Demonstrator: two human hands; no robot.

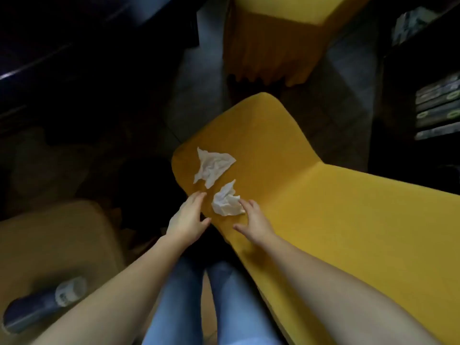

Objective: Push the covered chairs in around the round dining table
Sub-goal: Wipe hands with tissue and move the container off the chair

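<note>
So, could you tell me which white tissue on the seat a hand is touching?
The nearer, balled-up tissue, touched by the right hand; the flatter tissue lies farther off, untouched.

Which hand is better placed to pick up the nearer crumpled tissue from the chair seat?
The right hand: its fingertips touch the nearer tissue on the chair seat. The left hand rests at the seat's edge, apart from it.
</note>
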